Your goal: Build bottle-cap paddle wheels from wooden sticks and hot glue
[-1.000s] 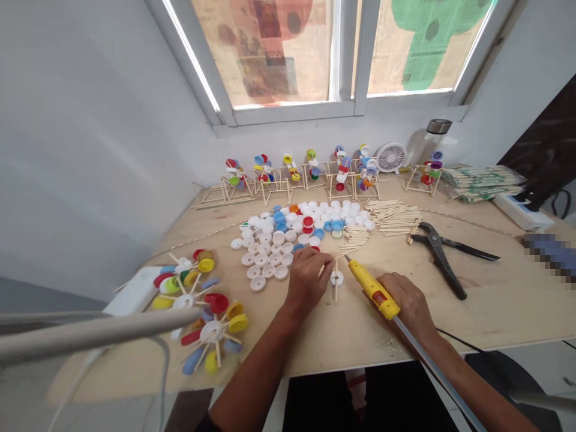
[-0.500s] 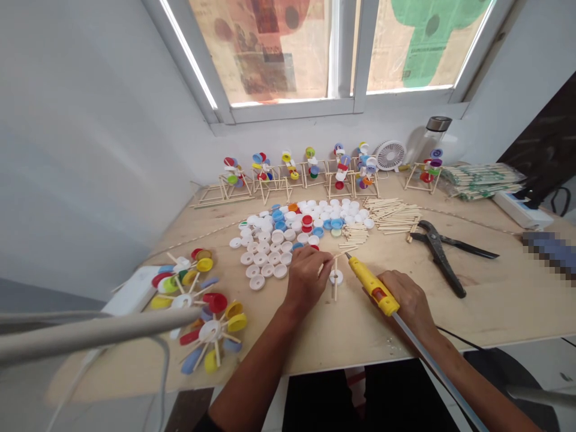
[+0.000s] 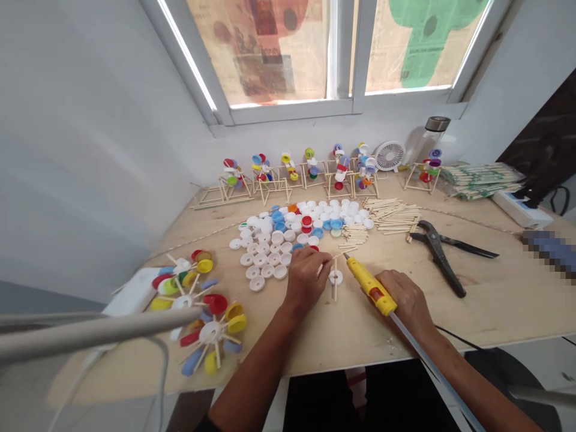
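Observation:
My right hand (image 3: 404,298) is wrapped round a yellow hot glue gun (image 3: 369,285), a long clear glue stick (image 3: 438,373) trailing from its back end. The gun's nozzle points left, close to a short wooden stick (image 3: 338,255) pinched in the fingertips of my left hand (image 3: 309,273). Just below lies a white bottle cap (image 3: 338,278) with an upright-lying stick (image 3: 335,293) across it. Left of my hand spread many white caps (image 3: 267,270), with some blue and red ones among them.
Small stick piles (image 3: 391,216) and black pliers (image 3: 435,255) lie to the right. Finished cap wheels (image 3: 210,332) sit at the left, near a grey pole (image 3: 99,330) crossing the foreground. Stick stands with coloured caps (image 3: 341,174), a fan (image 3: 389,156) and a bottle (image 3: 425,147) line the back.
The glue gun's nozzle has shifted very slightly left, toward the stick. My left hand has hardly moved, and the cap with its stick stays in place.

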`<move>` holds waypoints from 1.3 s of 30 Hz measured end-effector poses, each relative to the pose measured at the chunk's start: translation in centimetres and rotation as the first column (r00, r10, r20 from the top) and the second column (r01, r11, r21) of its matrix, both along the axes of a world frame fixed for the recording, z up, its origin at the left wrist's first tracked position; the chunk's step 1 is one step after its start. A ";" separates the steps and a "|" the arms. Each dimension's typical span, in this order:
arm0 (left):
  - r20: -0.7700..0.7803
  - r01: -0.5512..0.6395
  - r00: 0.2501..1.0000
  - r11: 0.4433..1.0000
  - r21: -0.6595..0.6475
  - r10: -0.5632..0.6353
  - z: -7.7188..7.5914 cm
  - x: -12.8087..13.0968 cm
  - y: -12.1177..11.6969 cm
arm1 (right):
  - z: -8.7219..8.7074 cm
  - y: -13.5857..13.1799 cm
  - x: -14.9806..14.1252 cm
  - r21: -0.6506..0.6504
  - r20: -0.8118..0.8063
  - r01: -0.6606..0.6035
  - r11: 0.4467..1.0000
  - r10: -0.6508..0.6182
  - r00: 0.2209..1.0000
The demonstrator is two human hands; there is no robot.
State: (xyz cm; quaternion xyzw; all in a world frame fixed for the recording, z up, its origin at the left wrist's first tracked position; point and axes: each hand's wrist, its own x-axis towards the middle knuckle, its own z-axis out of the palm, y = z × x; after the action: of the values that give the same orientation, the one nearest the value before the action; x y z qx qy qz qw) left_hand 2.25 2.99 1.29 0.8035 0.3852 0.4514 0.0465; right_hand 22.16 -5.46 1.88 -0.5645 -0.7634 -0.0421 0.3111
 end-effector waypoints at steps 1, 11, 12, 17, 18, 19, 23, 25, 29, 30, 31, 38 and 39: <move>0.000 -0.001 1.000 1.000 0.001 0.001 0.0 0.0 0.0 | 0.0 0.0 0.0 -0.002 0.002 0.012 1.000 -0.012 1.000; -0.016 -0.014 1.000 1.000 -0.009 0.014 0.1 0.0 -0.1 | 0.1 -0.1 -0.1 -0.005 -0.008 -0.004 1.000 0.004 1.000; -0.019 -0.017 1.000 1.000 -0.012 0.017 0.1 0.0 -0.1 | 0.1 0.0 -0.1 0.001 -0.005 0.005 1.000 -0.005 1.000; -0.030 -0.014 0.999 1.000 -0.007 0.013 0.1 0.0 -0.1 | 0.1 0.0 -0.1 0.000 0.008 0.013 1.000 -0.013 1.000; -0.032 -0.011 0.999 1.000 -0.004 0.011 0.1 0.0 -0.1 | 0.1 0.0 -0.1 -0.006 0.011 0.004 1.000 -0.004 1.000; -0.032 -0.010 0.999 1.000 -0.002 0.010 0.1 0.0 -0.1 | 0.1 0.0 -0.1 -0.010 0.013 -0.003 1.000 0.003 1.000; -0.032 -0.010 0.999 1.000 0.005 0.010 0.1 0.0 -0.1 | 0.0 0.0 0.0 -0.013 0.011 0.017 1.000 -0.017 1.000; -0.033 -0.012 0.999 1.000 0.006 0.013 0.1 0.0 -0.1 | 0.1 0.0 0.0 -0.017 0.007 0.034 0.999 -0.034 0.999; -0.032 -0.005 0.999 1.000 0.014 0.005 0.0 0.0 0.0 | 0.1 -0.1 -0.2 -0.012 0.004 0.027 1.000 -0.027 1.000; -0.031 -0.005 1.000 1.000 0.014 0.005 0.0 0.0 0.0 | 0.1 -0.1 -0.3 -0.012 0.004 0.022 1.000 -0.022 1.000; -0.031 -0.008 0.999 1.000 0.012 0.008 0.0 0.0 0.0 | 0.1 -0.1 -0.3 -0.013 0.003 0.018 1.000 -0.018 1.000; -0.028 -0.013 1.000 1.000 -0.016 0.013 0.1 0.0 0.0 | 0.2 -0.1 0.0 -0.010 0.009 0.031 0.999 -0.031 0.999; -0.028 -0.010 1.000 1.000 -0.014 0.010 0.1 0.0 0.0 | 0.2 -0.1 0.0 -0.009 0.008 0.023 1.000 -0.023 1.000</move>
State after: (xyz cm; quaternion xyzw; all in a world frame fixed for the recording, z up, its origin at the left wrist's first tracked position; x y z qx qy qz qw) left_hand 2.21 2.97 1.36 0.8076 0.3929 0.4376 0.0446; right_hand 22.11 -5.54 2.04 -0.5746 -0.7581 -0.0443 0.3051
